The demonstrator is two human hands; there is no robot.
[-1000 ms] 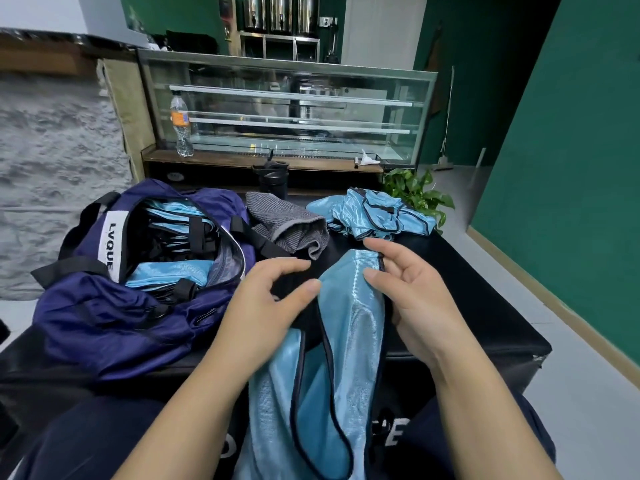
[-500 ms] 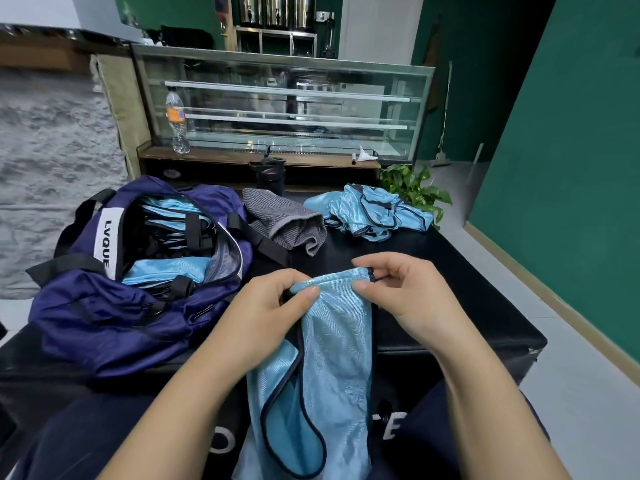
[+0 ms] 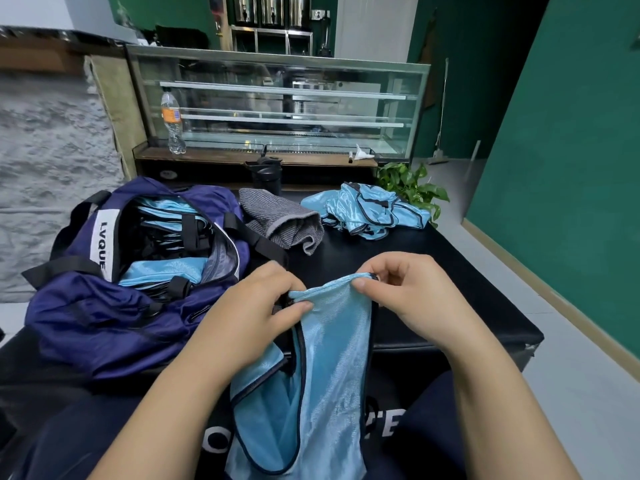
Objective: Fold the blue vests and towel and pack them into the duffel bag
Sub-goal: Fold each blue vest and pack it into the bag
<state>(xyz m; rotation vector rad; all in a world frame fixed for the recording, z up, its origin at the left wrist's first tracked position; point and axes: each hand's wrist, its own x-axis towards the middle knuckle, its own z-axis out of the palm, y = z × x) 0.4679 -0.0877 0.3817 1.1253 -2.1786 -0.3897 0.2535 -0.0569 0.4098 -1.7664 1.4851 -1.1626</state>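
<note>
Held up by its top edge over the near rim of the black padded table [image 3: 450, 271], a light blue shiny mesh vest with dark trim [image 3: 325, 358], pinched between thumb and curled fingers of the left hand [image 3: 256, 306] and of the right hand [image 3: 408, 296], its lower part hanging toward the lap. To the left, an open navy nylon duffel bag [image 3: 104, 317] already stacked with folded blue vests [image 3: 162, 271]. Beyond, a rumpled grey ribbed towel [image 3: 280, 220] just beside a crumpled heap of glossy blue vests [image 3: 367, 213], a leafy green plant [image 3: 412, 185] behind.
</note>
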